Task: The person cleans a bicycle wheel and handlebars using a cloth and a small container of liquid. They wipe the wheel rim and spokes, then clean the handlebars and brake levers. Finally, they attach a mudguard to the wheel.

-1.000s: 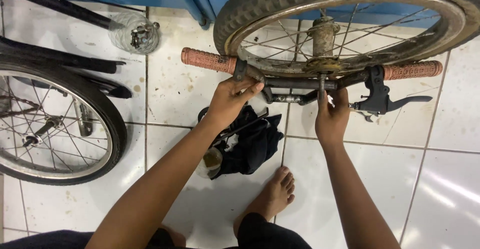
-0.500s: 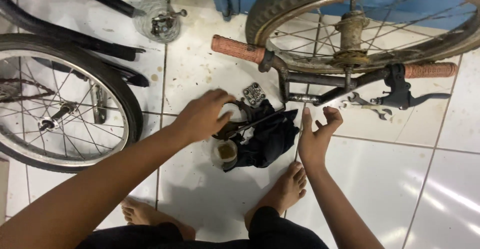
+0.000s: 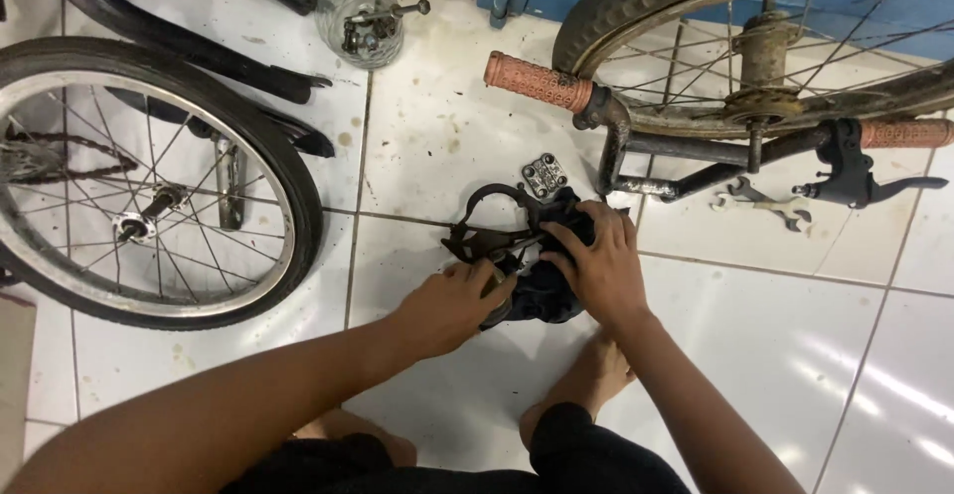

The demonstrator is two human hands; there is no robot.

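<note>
Both our hands on the dark bag on the floor

Our left hand [image 3: 452, 305] and right hand [image 3: 596, 265] grip the black bag [image 3: 542, 280]; far of it a metal plate [image 3: 545, 174], handlebar [image 3: 542, 82], wrench [image 3: 760, 201]; left, a wheel [image 3: 149, 176].

We see a dark blue-black bag [image 3: 542, 290] lying crumpled on the white tiled floor, just below the upturned bicycle's handlebar; its fabric is bunched and soft; a black curved strap [image 3: 487, 218] loops out from its upper left; both our hands rest on it.
</note>
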